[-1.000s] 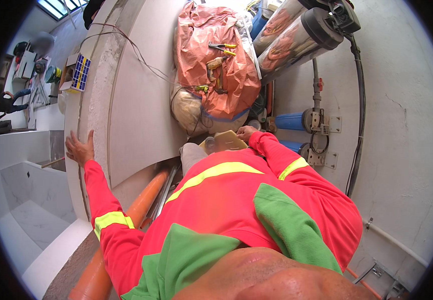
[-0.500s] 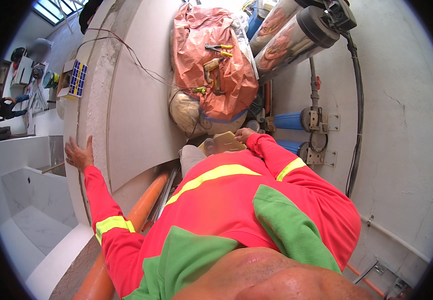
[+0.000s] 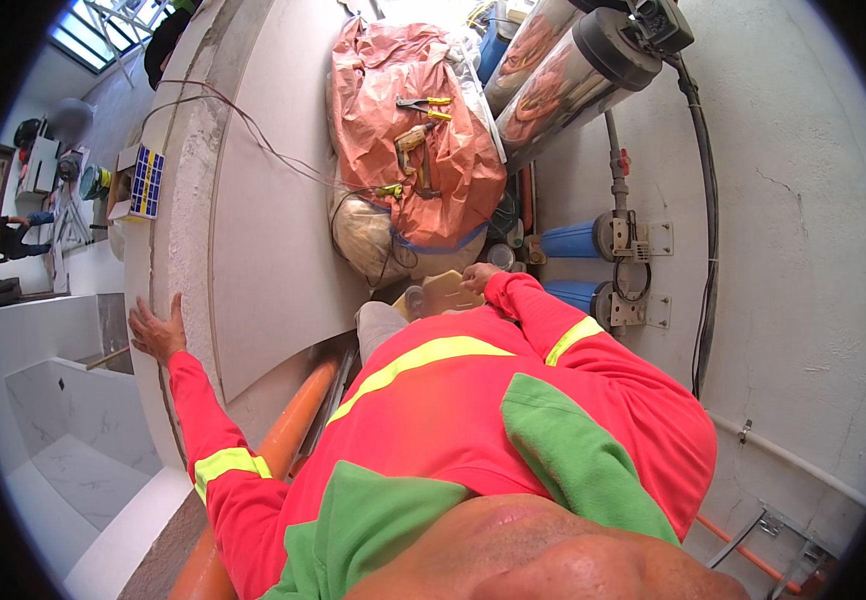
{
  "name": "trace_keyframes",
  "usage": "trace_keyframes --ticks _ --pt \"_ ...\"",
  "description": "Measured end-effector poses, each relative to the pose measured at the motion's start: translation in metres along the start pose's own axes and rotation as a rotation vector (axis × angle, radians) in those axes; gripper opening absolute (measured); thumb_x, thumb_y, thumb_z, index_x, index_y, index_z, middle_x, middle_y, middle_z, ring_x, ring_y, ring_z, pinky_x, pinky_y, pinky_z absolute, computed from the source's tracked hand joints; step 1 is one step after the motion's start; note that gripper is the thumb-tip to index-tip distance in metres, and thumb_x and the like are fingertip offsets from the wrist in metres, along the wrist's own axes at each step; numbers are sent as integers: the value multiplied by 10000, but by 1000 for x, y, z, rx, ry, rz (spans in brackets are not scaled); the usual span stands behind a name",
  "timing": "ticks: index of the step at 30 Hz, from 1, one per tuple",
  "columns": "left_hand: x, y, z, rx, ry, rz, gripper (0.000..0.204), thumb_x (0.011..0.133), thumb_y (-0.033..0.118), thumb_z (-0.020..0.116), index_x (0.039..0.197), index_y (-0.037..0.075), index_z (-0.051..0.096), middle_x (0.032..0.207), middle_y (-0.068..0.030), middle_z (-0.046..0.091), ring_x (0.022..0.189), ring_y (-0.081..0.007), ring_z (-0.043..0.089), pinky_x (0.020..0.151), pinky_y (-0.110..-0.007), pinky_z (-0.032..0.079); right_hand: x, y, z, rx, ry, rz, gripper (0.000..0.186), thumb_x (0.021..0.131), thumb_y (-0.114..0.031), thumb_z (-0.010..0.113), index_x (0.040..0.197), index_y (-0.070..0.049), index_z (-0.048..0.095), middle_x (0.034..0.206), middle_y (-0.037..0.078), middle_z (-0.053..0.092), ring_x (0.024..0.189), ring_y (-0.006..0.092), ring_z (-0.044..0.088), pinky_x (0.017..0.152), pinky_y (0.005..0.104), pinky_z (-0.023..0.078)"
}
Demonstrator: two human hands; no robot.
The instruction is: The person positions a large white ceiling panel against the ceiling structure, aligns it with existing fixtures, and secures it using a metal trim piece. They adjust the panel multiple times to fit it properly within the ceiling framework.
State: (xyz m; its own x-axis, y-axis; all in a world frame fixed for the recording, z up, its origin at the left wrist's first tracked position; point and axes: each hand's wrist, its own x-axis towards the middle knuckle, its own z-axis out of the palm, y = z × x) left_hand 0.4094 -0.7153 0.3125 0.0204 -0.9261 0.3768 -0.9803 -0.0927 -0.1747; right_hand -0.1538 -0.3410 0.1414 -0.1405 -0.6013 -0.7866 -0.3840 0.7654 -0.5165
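My left hand (image 3: 158, 330) lies with fingers spread on the rough top of the low wall (image 3: 193, 190). My right hand (image 3: 479, 277) is closed in front of my body, its fingers curled at the edge of a yellowish slotted plastic piece (image 3: 446, 290). What is in those fingers, if anything, is hidden. Beside that piece is a small clear round container (image 3: 414, 300). Beyond my hands, an orange-red tarp (image 3: 368, 75) covers a bulky heap. On it lie yellow-handled pliers (image 3: 423, 104), a hammer-like tool (image 3: 413, 140) and a yellow-green clip (image 3: 388, 190) on a wire.
Clear filter cylinders (image 3: 563, 90) with black caps and blue filter housings (image 3: 575, 240) line the right wall. A thick orange pipe (image 3: 298, 405) runs low on my left. An open box (image 3: 138, 182) sits on the low wall. A person (image 3: 23, 235) is at the far left.
The whole view has shifted slightly left and down. Both hands keep their places against the wall top and the yellowish piece.
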Motion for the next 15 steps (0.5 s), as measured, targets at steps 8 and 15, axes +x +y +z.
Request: trace_keyframes --ticks 8,15 --pt "0 -1 1 15 7 1 948 732 796 613 1465 227 420 1478 -129 407 1415 -310 343 1120 -621 273 10 6 1 -202 28 -56 315 873 -312 694 1077 -71 707 869 65 711 714 164 672 665 335 547" --pt "0 -2 4 -2 12 5 951 732 801 607 1465 225 418 1478 -131 405 1414 -316 344 1121 -619 273 3 0 2 -23 -17 0 342 874 -319 699 1101 -63 702 898 76 716 723 172 681 666 338 551"
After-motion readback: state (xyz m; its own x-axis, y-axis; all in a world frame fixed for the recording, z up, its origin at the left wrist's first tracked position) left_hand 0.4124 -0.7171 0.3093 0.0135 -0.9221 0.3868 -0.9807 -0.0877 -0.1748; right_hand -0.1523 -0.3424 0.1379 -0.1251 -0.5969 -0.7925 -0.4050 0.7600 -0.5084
